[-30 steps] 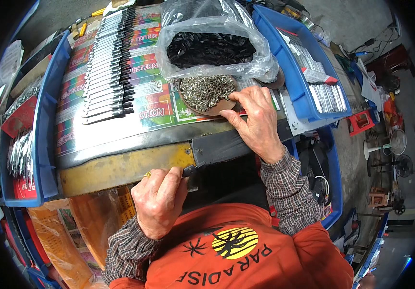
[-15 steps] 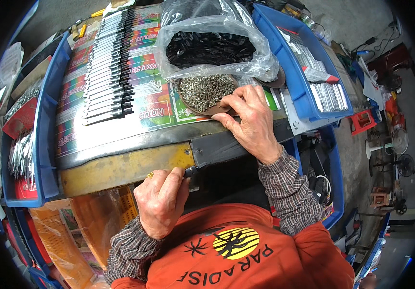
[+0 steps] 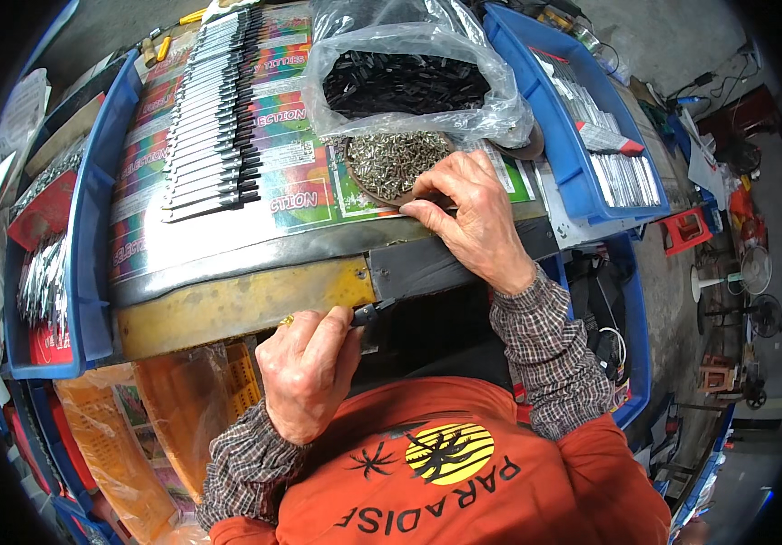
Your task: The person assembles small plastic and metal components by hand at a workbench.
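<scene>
The right hand [image 3: 473, 218] pinches at the near rim of a shallow dish of small silver screws [image 3: 395, 163] on the worktop [image 3: 227, 272], within easy reach; the left hand [image 3: 305, 372] is clamped on a dark-handled tool [image 3: 371, 313] at the front edge

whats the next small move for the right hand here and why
Probably pinch one screw off the near edge of the pile of small metal screws. The right hand rests fingertips-down beside it, apparently empty, while the left hand holds a small dark part at the bench edge.
</scene>
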The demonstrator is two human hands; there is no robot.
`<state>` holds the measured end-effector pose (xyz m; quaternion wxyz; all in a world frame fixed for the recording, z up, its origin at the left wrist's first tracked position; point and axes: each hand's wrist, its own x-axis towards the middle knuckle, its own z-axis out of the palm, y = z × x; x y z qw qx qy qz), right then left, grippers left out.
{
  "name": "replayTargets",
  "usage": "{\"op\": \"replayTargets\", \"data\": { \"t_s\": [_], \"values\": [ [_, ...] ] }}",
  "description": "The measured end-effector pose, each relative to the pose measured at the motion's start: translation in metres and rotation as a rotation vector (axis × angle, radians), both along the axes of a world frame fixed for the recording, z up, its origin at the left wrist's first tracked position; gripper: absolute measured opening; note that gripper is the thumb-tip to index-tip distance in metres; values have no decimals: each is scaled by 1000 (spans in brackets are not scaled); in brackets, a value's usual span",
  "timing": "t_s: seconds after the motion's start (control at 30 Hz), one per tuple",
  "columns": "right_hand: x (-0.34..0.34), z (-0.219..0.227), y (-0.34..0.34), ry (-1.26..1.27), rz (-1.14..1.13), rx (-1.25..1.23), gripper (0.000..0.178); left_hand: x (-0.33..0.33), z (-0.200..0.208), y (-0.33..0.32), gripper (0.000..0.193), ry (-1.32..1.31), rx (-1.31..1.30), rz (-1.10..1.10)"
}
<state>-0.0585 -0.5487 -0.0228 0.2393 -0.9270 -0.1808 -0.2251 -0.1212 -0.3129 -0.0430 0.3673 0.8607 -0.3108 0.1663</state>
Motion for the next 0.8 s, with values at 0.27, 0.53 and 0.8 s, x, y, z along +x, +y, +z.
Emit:
{"op": "replayTargets", "data": {
  "t_s": [0.27,0.53,0.8],
  "values": [
    [1,-2,8,94,-10,123,9,0,-4,2,25,-1,-11,10],
    [-2,3,5,40,-4,59,7,-1,7,2,19,115,-59,9],
    [-60,7,39,213,256,413,10,-5,12,0,17,212,-92,-21]
  ]
}}
